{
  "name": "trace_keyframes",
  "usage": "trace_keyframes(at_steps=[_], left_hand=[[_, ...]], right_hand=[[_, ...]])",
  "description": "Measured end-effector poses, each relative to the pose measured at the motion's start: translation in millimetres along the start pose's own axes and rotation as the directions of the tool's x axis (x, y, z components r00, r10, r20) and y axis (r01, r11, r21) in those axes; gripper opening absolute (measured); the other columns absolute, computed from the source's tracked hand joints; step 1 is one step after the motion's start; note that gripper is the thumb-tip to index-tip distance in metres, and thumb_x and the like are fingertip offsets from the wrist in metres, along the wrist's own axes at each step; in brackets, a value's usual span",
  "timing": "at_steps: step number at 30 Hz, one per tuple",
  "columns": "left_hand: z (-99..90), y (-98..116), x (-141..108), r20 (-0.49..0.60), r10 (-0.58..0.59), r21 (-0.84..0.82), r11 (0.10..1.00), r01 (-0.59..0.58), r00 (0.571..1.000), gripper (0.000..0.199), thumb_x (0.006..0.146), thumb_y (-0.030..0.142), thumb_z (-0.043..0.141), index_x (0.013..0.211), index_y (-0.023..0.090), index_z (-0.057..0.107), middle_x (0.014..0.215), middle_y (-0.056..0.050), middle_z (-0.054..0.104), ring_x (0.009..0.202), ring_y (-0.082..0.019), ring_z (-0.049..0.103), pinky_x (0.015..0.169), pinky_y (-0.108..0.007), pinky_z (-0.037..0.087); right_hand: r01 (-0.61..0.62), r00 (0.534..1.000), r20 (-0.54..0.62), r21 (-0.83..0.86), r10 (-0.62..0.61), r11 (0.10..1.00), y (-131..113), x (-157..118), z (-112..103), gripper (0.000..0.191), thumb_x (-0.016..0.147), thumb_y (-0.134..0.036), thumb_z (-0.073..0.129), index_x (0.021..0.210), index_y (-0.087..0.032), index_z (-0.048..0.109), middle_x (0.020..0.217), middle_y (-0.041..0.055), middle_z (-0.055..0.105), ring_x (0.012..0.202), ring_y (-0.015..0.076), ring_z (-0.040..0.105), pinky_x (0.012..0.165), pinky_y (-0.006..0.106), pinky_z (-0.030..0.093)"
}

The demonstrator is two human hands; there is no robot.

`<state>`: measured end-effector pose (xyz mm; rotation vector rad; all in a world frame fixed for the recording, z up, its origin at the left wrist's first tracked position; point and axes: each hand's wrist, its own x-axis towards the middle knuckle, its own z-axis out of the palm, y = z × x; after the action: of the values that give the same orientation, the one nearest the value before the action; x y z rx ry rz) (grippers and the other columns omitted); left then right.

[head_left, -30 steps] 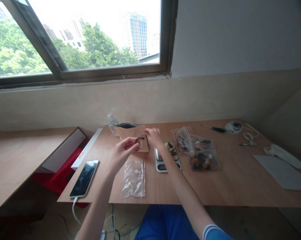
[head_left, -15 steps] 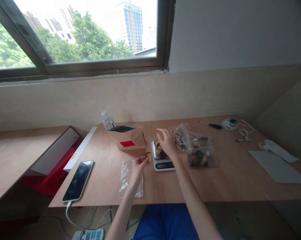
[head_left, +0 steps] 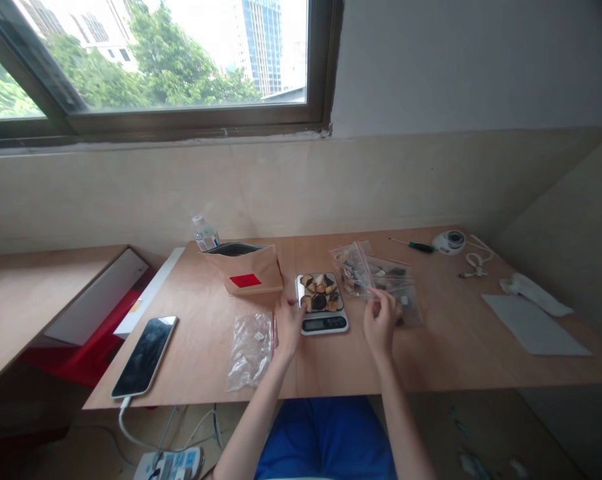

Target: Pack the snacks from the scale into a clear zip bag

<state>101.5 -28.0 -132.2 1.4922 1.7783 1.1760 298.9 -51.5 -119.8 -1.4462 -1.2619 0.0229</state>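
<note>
Plywood tabletop (head_left: 455, 353) carries everything under your hands. Ahead of your left hand (head_left: 288, 323) and slightly to its left stands the brown paper bag (head_left: 243, 268), mouth open, red label facing you; a second ago both hands were at that bag, and they have since drawn back toward you. To the left of that hand lies the empty clear zip bag (head_left: 251, 340), flat on the wood; farther left, the phone (head_left: 145, 355) on its cable. Just ahead of your right hand (head_left: 381, 321) lie the filled zip bags (head_left: 381, 283), overlapping one another. Between your two hands sits the kitchen scale (head_left: 321, 311), its platform heaped with brown and dark pieces (head_left: 319, 293).

Your left hand rests at the scale's near-left corner, fingers loosely curled; the piece it pinched half a second ago is no longer visible in it, which suggests that piece now lies on the platform. Your right hand hovers half curled, thumb near fingertips; whether it holds anything cannot be told.
</note>
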Motion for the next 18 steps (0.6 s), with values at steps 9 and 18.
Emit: trace_keyframes(at_steps=[9, 18], left_hand=[[-8.5, 1.6, -3.9, -0.132, 0.050, 0.054, 0.998, -0.044, 0.990, 0.011, 0.081, 0.026, 0.047, 0.086, 0.017, 0.046, 0.091, -0.010, 0.051, 0.092, -0.024, 0.050, 0.085, -0.040, 0.040], [-62.4, -52.7, -57.1, -0.128, 0.127, 0.264, 0.960, -0.090, 0.984, 0.015, 0.082, 0.030, 0.045, 0.088, 0.017, 0.047, 0.087, -0.008, 0.048, 0.084, -0.024, 0.051, 0.077, -0.043, 0.044]], right_hand=[[-0.029, 0.993, 0.117, 0.027, 0.026, 0.999, 21.5, -26.8, -1.1, 0.026, 0.084, -0.018, 0.037, 0.102, -0.017, 0.057, 0.100, 0.0112, 0.052, 0.091, 0.0206, 0.052, 0.075, 0.037, 0.048], [-0.057, 0.978, 0.205, 0.037, 0.048, 0.998, 39.5, -60.0, -1.8, 0.030, 0.080, -0.012, 0.036, 0.100, -0.018, 0.057, 0.096, 0.0096, 0.053, 0.091, 0.0207, 0.053, 0.079, 0.038, 0.046]])
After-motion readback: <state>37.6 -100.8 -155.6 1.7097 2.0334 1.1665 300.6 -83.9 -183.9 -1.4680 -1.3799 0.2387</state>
